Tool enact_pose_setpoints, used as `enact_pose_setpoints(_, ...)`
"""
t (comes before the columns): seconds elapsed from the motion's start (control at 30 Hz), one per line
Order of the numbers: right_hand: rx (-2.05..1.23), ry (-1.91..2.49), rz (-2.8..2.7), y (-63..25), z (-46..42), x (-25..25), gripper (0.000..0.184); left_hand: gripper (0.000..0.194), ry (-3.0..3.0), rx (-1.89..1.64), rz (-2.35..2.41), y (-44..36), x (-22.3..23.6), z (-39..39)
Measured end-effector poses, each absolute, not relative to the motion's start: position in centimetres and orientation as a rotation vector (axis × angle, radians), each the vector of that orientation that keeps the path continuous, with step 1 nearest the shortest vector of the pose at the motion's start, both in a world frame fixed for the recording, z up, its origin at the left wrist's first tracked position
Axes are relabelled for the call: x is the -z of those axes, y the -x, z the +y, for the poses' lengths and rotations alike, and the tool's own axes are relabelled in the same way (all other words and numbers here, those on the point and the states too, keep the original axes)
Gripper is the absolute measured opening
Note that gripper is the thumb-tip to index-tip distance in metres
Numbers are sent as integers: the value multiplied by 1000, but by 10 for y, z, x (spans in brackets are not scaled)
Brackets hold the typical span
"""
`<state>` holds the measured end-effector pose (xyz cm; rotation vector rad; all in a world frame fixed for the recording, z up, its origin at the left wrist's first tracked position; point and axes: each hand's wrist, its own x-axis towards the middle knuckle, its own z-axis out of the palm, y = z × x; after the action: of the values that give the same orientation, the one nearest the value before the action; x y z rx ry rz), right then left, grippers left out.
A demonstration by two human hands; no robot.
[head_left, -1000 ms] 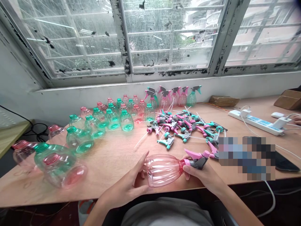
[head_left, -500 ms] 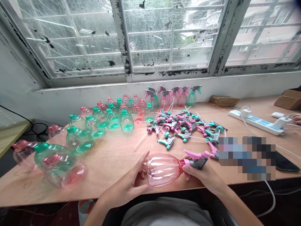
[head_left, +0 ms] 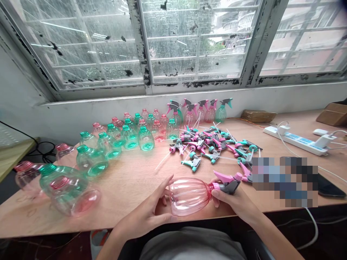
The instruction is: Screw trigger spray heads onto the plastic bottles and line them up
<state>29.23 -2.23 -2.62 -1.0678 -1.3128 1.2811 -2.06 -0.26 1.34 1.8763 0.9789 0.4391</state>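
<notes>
A clear pink spray bottle (head_left: 188,195) lies on its side over the near edge of the wooden table (head_left: 130,180). My left hand (head_left: 151,213) wraps round its base, fingers closed on it. My right hand (head_left: 233,202) grips the pink and grey trigger head (head_left: 226,182) fitted at the bottle's neck. A heap of loose pink and teal trigger heads (head_left: 211,146) with white dip tubes lies just beyond, in the middle of the table.
Several empty green and pink bottles (head_left: 127,139) stand at the left and centre. Finished spray bottles (head_left: 200,110) line the wall under the window. A white power strip (head_left: 295,141) with cables, a dark phone (head_left: 329,186) and a cardboard box (head_left: 332,113) are at the right.
The bottle has tilted and turned very slightly between my hands. Both hands keep their hold in nearly the same place. A hand at the far right edge is no longer visible.
</notes>
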Motion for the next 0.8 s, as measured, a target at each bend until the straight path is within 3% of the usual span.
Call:
enact_pose_setpoints(0.2,-1296,1054,-1307,-295,-21,29,34,86,-1877,-452,944,24,-5,-1)
enact_pose_setpoints(0.4,-1317,1053,-1307,-294,-24,27,33,103,-1895,-423,1009,20,-12,-2)
enact_pose_setpoints(0.8,-1331,1047,-1351,-296,-21,33,32,88,-1913,-431,961,23,-6,-1)
